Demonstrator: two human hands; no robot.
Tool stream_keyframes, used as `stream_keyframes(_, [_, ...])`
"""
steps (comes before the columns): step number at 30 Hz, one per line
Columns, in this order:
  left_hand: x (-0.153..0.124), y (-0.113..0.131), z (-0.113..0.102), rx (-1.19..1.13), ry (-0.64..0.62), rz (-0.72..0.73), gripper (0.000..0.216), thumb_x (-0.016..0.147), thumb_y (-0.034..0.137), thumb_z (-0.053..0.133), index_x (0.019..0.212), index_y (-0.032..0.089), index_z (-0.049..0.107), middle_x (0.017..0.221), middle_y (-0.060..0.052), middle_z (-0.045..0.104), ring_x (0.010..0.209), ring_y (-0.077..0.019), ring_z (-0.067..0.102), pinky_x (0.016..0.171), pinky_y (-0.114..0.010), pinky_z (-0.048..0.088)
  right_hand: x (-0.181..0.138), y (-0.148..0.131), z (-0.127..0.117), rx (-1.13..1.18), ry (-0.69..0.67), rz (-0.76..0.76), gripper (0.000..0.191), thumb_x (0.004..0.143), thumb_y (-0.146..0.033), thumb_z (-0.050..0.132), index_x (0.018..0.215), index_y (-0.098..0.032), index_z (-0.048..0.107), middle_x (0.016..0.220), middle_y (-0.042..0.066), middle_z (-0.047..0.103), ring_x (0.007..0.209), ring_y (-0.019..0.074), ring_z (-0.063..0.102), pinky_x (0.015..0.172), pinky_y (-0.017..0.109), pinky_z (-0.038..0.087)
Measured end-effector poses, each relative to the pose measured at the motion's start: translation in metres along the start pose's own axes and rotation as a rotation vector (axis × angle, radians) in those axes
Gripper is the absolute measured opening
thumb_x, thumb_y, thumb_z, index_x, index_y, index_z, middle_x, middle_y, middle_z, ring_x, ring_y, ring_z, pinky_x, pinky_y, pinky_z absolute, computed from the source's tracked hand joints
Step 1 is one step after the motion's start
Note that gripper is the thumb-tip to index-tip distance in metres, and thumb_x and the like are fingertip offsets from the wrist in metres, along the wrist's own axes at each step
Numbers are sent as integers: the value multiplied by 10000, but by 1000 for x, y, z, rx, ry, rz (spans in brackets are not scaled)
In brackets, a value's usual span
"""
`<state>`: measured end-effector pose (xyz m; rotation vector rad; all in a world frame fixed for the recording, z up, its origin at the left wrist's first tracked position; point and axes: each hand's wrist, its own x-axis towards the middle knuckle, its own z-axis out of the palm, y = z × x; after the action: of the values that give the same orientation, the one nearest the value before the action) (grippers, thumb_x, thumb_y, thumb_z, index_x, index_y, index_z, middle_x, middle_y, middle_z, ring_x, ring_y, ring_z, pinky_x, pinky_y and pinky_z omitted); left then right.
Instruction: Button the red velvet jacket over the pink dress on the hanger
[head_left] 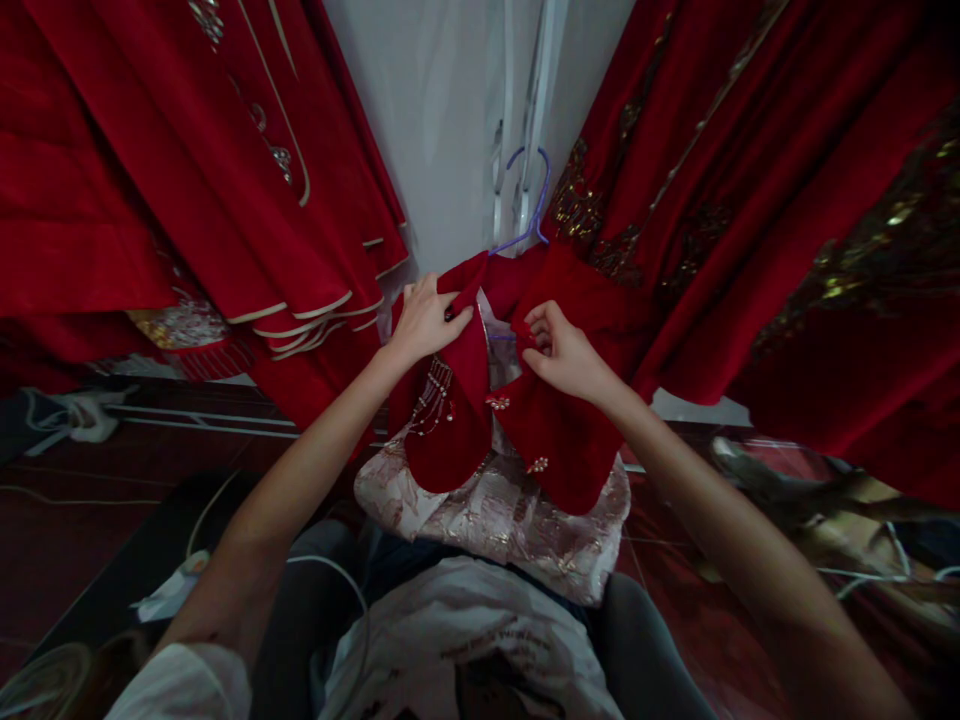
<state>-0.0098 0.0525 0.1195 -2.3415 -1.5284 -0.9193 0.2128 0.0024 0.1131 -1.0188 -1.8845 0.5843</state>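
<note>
A red velvet jacket (559, 440) with bead fringe and small pearl clasps hangs in front of me on a purple hanger (534, 205). My left hand (424, 322) is closed on the jacket's left front edge near the collar. My right hand (561, 350) pinches the right front edge, opposite the left hand. Below the jacket a pale pink and gold brocade skirt (510, 525) spreads out. A silvery lining shows between the two front panels.
Red embroidered gowns hang close on the left (187, 170) and right (787, 200). A white wall (442, 110) lies behind. The floor (90, 480) is dark red, with white cables and a plug (187, 570) at lower left.
</note>
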Motion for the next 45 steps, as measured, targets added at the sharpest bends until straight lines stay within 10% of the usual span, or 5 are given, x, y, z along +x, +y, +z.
stream_keyframes(9, [-30, -1, -16, -139, 262, -89, 214, 910, 378, 486, 941, 200, 601, 1093, -92, 570, 1020, -236, 539, 928, -398, 430, -38, 47, -20, -426, 96, 101, 490, 653, -127, 464, 1129, -193, 366, 883, 101, 607, 759, 274, 621, 691, 382, 458])
stream_keyframes(21, [-24, 89, 20, -321, -8, 120, 61, 882, 261, 506, 898, 202, 503, 882, -51, 606, 789, -194, 609, 721, -308, 473, -26, 27, 10, -103, 23, -47, 397, 687, -138, 490, 1041, -235, 340, 890, 47, 592, 775, 214, 611, 741, 368, 504])
stream_keyframes(32, [-58, 75, 63, -821, 325, -312, 274, 792, 258, 687, 955, 232, 468, 881, -7, 658, 846, -136, 674, 759, -255, 536, -49, 31, 28, 141, 208, -55, 549, 753, -180, 561, 1243, -281, 334, 1182, 83, 509, 976, 187, 601, 741, 312, 552])
stream_keyframes(45, [-46, 72, 53, -797, 159, -173, 115, 818, 183, 618, 926, 219, 637, 919, -20, 722, 835, -151, 697, 782, -288, 569, -39, 28, 26, 147, 182, -62, 380, 859, -360, 578, 1203, -263, 448, 1171, 82, 552, 936, 183, 613, 660, 283, 574])
